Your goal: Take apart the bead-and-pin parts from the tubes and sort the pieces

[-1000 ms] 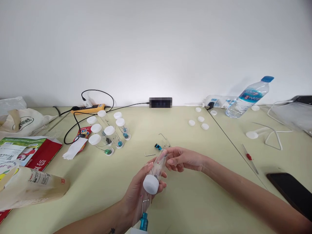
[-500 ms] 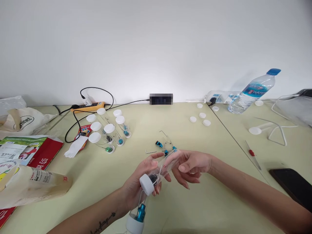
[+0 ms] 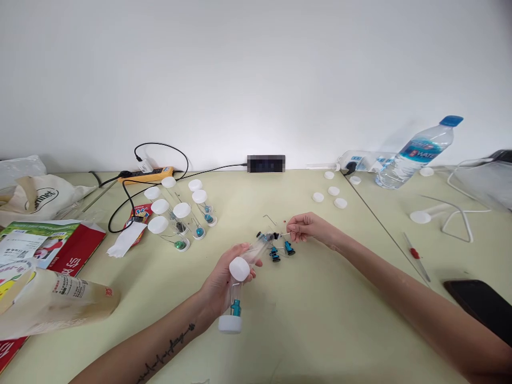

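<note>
My left hand [image 3: 226, 274] is closed around a clear tube [image 3: 260, 250] with a white cap [image 3: 239, 269], its far end tilted up and away over the table. A second clear tube, with a white cap [image 3: 230, 324] and a blue metal part [image 3: 236, 308] inside, juts below the same hand and seems held too. A black part [image 3: 275, 236] is at the first tube's far end. Just right of it, my right hand [image 3: 306, 226] pinches a thin, light rod. Blue-and-black metal parts [image 3: 288, 247] and an L-shaped hex key [image 3: 269, 219] lie beside them.
Several capped tubes [image 3: 182, 210] stand left of centre. Loose white caps [image 3: 333, 191] lie at the back right, near a water bottle [image 3: 416, 152]. A drink cup [image 3: 80, 298] is at left, a phone [image 3: 478, 298] at right. A power strip [image 3: 150, 174] sits by the wall.
My right hand has left the tube's side and moved up, now pinching a thin rod. The black part has shifted from the cap end to the tube's far end. Both tubes have shifted upward.
</note>
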Demonstrator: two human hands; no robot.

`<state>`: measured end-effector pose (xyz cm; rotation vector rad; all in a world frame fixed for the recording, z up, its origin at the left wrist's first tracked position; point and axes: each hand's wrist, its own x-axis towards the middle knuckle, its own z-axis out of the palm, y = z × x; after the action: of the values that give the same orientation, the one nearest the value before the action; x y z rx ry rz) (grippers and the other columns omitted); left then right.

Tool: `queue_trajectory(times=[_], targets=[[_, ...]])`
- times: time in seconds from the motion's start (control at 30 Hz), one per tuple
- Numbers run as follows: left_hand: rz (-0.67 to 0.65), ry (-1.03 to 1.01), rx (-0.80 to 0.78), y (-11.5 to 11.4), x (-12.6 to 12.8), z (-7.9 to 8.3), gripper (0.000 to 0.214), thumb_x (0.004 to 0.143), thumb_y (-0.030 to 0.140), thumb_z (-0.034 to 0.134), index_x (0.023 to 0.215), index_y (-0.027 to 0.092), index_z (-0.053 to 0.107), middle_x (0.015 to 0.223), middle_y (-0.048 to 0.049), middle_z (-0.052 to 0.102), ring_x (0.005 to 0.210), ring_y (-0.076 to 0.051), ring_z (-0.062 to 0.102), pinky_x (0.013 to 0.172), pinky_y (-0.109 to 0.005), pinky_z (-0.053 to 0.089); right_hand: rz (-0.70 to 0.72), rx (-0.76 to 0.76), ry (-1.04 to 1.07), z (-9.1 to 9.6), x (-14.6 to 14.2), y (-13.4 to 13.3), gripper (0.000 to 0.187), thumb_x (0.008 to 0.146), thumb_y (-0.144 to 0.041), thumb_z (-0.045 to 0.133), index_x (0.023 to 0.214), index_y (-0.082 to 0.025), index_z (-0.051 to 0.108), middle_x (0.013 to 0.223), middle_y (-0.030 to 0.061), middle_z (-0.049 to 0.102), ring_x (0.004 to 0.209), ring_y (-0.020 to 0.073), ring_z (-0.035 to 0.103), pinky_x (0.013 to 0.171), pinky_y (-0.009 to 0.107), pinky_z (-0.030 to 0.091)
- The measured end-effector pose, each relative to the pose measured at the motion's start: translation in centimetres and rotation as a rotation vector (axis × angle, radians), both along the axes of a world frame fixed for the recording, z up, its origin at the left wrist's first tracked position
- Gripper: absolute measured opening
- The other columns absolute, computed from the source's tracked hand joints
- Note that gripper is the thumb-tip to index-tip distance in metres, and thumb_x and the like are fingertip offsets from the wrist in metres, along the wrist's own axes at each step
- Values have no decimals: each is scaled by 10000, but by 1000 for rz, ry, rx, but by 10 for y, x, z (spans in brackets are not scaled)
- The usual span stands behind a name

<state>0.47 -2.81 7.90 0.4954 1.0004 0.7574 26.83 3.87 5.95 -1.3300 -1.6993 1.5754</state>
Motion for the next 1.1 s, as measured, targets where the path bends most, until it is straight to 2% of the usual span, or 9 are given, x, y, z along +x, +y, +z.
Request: queue_trajectory(times=[0.2,0.4,0.47,0.57,0.7,0.83,0.9,0.97,1.1], targets=[[126,20,24,3,-3,14,326,782,386,630,995,191,477,786,-29,636,515,-61,568,505,-131,490,-26,129,-206,-4,-8,-4,340,857,-496,484,881,-169,576,640,31,645,538,128,543,529,257,404],[-44,0,99,2,1,14,377,785,401,630,1033,161,478,803,-59,649,519,-79,573,491,-160,472,-80,354,-441,16,-22,-25,367,888,-526,423,796,-206,577,585,18,528,578,168,514,535,272,323],[-125,6,142,2,2,12,403,794,422,618,1061,166,459,828,-69,652,515,-90,580,486,-179,466,-56,365,-375,28,-28,-34,384,913,-538,358,987,-224,566,709,25,558,590,156,524,525,263,346],[-229,-2,182,1,3,12,426,803,427,605,1103,192,415,858,-67,643,507,-109,589,475,-208,467,47,194,-81,41,-37,-45,422,898,-538,401,1223,-269,432,929,28,564,574,112,541,491,243,395],[-314,-61,182,-2,3,14,417,821,409,586,1123,201,386,916,-86,637,516,-115,594,480,-231,479,37,65,124,47,-42,-46,340,827,-438,593,1073,-230,482,947,17,554,641,98,552,540,230,409],[-295,-73,155,-5,5,13,391,832,439,562,1093,194,404,929,-100,641,600,-144,635,516,-232,494,44,51,160,60,-27,-37,323,799,-420,636,1003,-208,501,940,30,584,652,102,552,567,240,418],[-273,-40,138,-6,5,11,367,829,470,552,1039,195,427,921,-81,640,545,-115,609,469,-202,464,-53,193,71,73,-10,-33,336,797,-439,626,1015,-211,510,885,29,585,645,118,558,556,250,428],[-258,-13,115,-6,5,9,348,817,484,560,975,198,441,884,-49,637,421,-52,500,379,-159,368,-282,433,-126,88,9,-31,357,798,-467,612,1045,-231,512,912,38,589,698,150,592,598,280,463],[-254,-57,105,-8,3,10,282,812,425,581,890,186,452,775,-37,624,415,-28,361,361,-138,275,-750,912,-684,109,32,-37,483,840,-487,550,1258,-283,421,1274,122,449,873,248,623,727,404,486]])
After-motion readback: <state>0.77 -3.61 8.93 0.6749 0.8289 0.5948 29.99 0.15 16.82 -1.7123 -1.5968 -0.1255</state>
